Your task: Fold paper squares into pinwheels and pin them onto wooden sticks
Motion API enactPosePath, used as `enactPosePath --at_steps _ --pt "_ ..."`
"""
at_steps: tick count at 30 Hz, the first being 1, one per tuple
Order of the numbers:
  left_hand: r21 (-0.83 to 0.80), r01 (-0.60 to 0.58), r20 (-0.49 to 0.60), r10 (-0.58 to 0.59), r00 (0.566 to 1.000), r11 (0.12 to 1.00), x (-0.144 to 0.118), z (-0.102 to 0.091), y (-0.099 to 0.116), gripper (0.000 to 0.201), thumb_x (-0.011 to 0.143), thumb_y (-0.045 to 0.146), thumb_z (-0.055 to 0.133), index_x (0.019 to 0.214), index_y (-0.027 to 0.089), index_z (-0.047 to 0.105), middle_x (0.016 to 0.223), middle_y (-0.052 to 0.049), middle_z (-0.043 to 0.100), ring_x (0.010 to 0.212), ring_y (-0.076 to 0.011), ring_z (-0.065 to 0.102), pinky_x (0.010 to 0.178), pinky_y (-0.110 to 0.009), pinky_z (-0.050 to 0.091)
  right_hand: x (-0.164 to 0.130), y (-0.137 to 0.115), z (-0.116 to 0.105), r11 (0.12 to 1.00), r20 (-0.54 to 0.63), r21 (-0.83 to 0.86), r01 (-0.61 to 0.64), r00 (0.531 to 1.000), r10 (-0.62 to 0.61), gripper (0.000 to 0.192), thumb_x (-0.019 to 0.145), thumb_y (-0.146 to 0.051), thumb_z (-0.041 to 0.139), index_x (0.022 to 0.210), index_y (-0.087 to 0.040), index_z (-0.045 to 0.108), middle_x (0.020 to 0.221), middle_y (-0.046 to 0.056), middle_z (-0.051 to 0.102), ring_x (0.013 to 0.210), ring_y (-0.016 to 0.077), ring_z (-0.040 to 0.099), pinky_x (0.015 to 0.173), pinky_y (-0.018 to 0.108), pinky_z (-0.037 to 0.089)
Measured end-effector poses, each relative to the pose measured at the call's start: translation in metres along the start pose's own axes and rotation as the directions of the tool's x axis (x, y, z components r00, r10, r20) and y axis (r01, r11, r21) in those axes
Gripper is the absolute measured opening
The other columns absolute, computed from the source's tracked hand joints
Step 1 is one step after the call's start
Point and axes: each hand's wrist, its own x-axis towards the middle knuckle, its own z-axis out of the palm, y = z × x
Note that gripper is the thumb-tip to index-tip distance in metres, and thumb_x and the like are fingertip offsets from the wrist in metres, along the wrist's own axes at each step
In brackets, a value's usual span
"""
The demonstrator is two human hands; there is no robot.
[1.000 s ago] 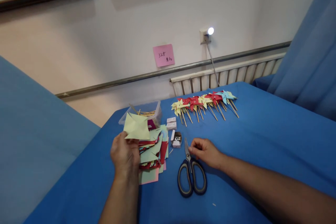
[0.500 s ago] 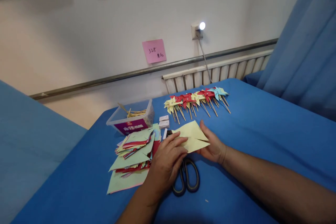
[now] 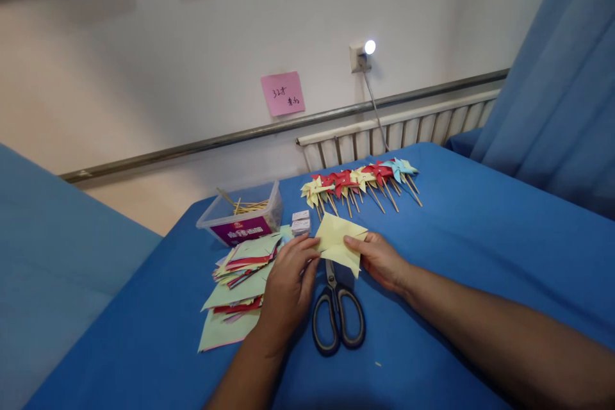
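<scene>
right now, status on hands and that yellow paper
Left hand and right hand both pinch the yellow paper square. Held above scissors. Nothing between the hands.

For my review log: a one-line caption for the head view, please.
Both hands, left and right, hold a yellow paper above scissors on a blue table.

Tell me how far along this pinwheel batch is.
Done: a row of finished pinwheels on sticks lies at the far side of the blue table. In hand: the left hand and right hand hold one yellow paper square above the scissors. Left: a pile of cut paper and sticks in the plastic box.
</scene>
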Motion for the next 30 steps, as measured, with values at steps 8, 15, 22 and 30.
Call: enactPosePath --at_steps 8,15,22,30 --pt "-0.391 0.393 -0.093 -0.46 0.883 0.832 0.0 0.006 0.01 0.025 0.084 0.033 0.062 0.107 0.023 0.067 0.118 -0.009 0.068 0.112 -0.0249 0.061 0.1 -0.041 0.045 0.003 0.006 -0.004 0.994 -0.023 -0.007 0.106 0.994 -0.106 0.046 0.067 -0.036 0.083 0.105 -0.014 0.071 0.099 0.01 0.075 0.089 0.0246 0.07 0.086 0.039 0.052" --pt "-0.712 0.603 0.16 -0.754 0.637 0.359 0.005 0.014 0.016 0.043 0.068 0.04 0.076 0.102 0.016 0.064 0.091 -0.007 0.071 0.078 -0.0181 0.067 0.07 -0.029 0.052 0.0 0.009 -0.002 0.989 -0.092 -0.107 0.105 0.989 -0.115 0.049 0.061 -0.036 0.086 0.101 -0.013 0.071 0.093 0.009 0.075 0.08 0.0228 0.069 0.079 0.038 0.052" --pt "-0.667 0.63 0.09 -0.797 0.597 0.397 0.004 0.011 0.009 0.03 0.061 0.036 0.08 0.077 0.015 0.066 0.062 0.002 0.062 0.056 -0.0108 0.056 0.057 -0.023 0.045 -0.002 0.007 0.0 0.981 -0.071 -0.179 0.075 0.994 -0.088 0.045 0.062 -0.039 0.084 0.096 -0.012 0.071 0.084 0.007 0.074 0.074 0.0201 0.067 0.074 0.035 0.05" --pt "-0.737 0.528 -0.062 -0.82 0.569 0.422 0.004 0.008 0.008 0.031 0.059 0.031 0.082 0.081 0.016 0.066 0.073 -0.001 0.068 0.066 -0.0133 0.063 0.065 -0.025 0.051 0.001 0.01 -0.006 0.961 -0.091 -0.257 0.106 0.987 -0.133 0.037 0.065 -0.042 0.082 0.086 -0.013 0.071 0.073 0.004 0.07 0.062 0.0141 0.058 0.061 0.027 0.043"
